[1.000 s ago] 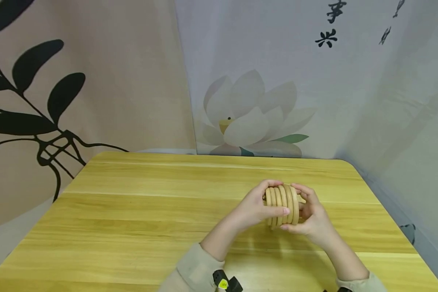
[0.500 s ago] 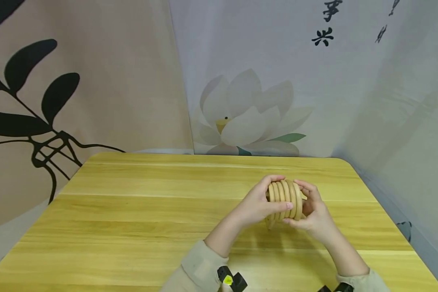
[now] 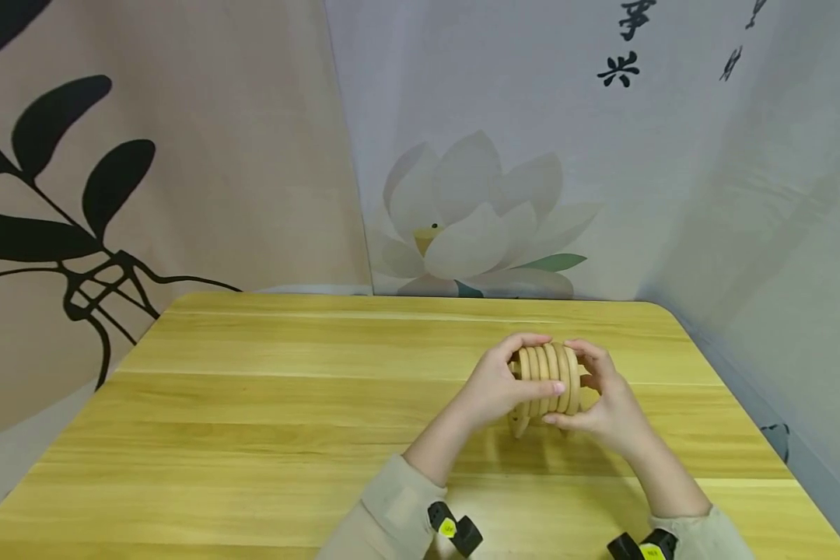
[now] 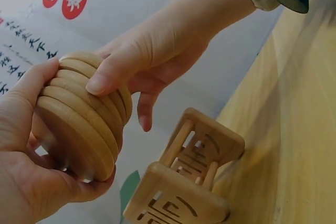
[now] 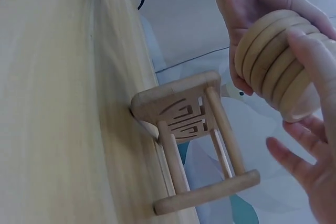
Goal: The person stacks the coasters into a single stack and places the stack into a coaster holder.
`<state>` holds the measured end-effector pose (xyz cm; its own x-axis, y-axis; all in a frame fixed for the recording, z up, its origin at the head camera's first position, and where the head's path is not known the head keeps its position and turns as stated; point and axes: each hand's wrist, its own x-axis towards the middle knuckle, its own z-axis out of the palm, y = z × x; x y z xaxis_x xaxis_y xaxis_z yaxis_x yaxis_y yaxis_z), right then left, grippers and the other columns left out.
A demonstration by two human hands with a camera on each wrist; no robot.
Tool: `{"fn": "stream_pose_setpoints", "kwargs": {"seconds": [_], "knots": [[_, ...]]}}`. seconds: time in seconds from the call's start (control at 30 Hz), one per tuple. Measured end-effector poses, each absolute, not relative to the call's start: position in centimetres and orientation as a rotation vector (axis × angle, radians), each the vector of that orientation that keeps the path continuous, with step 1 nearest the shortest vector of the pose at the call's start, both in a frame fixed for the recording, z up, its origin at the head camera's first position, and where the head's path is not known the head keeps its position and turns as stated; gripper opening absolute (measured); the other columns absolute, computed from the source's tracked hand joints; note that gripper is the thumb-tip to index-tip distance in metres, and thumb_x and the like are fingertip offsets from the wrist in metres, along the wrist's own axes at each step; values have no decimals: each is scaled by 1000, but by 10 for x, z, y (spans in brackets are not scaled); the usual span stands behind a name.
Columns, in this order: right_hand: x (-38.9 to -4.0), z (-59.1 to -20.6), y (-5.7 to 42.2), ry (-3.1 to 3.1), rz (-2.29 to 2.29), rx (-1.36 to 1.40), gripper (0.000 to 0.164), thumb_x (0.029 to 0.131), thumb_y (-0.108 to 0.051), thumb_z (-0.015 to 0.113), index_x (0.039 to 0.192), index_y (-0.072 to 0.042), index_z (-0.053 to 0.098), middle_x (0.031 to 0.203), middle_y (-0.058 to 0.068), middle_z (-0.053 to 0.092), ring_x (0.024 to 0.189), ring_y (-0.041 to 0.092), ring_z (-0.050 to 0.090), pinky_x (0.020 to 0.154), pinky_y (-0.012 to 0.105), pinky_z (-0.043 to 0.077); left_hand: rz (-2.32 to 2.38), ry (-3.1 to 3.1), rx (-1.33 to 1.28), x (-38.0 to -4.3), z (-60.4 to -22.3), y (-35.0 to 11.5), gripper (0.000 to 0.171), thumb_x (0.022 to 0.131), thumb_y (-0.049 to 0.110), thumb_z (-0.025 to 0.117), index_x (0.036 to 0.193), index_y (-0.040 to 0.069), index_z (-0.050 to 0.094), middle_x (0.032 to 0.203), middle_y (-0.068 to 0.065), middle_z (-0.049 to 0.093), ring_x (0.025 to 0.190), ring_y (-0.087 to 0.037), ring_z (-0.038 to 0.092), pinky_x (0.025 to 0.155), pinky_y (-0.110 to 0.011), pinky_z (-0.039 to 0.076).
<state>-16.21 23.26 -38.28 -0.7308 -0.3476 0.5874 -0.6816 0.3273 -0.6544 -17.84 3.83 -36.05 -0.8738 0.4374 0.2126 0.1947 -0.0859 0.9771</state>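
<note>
Both hands hold a stack of several round wooden coasters (image 3: 554, 365) just above a wooden coaster holder (image 3: 519, 428). My left hand (image 3: 497, 385) grips the stack from the left, its thumb across the near edges. My right hand (image 3: 607, 404) holds it from the right between thumb and fingers. In the left wrist view, the coasters (image 4: 79, 116) lie tilted, face to face. The holder (image 5: 176, 106) stands on the table in the right wrist view, with slotted end panels joined by round rods; in the head view, hands and coasters hide most of it.
A wood-grain table (image 3: 287, 435) extends around the hands. Behind it hangs a curtain (image 3: 497, 93) printed with a pale lotus, dark leaves and black characters. Small black cameras (image 3: 455, 529) are strapped at both wrists.
The hands and stack have risen a little in the head view, and more of the holder shows beneath. Both hands keep their hold. The head view has shifted slightly.
</note>
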Motion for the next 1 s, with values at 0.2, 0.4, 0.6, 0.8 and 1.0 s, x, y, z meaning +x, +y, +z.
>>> {"fn": "stream_pose_setpoints", "kwargs": {"seconds": [0.2,0.4,0.6,0.8,1.0], "knots": [[-165,-378,234,-2257,1282,942,101,51,14,88,137,3,35,127,-4,47,111,3,49,84,16,45,2084,2019,693,-183,-360,41,61,77,13,81,132,14,55,119,9,57,98,-11,60,78,-27,52],[-168,-376,236,-2267,1193,960,98,51,11,89,136,0,41,126,3,47,113,2,48,89,18,43,2073,2070,745,-185,-361,43,61,76,14,82,131,12,55,119,8,56,97,-9,60,79,-27,52],[-170,-375,238,-2246,1146,961,96,46,14,89,131,1,46,124,6,50,113,2,46,89,16,43,2083,2093,754,-188,-362,46,59,75,16,83,129,15,58,120,7,52,98,-9,59,79,-26,52],[-163,-356,231,-2242,1097,979,92,46,17,87,128,2,48,122,8,53,112,0,47,87,16,42,2106,2113,729,-192,-365,51,56,75,18,84,126,17,60,121,8,52,100,-10,57,79,-27,51],[-166,-354,232,-2247,1036,978,90,45,15,89,126,4,50,122,15,55,112,-2,47,86,16,41,2118,2146,695,-197,-370,55,55,74,20,85,124,20,62,120,10,52,99,-10,57,79,-27,51]]}}
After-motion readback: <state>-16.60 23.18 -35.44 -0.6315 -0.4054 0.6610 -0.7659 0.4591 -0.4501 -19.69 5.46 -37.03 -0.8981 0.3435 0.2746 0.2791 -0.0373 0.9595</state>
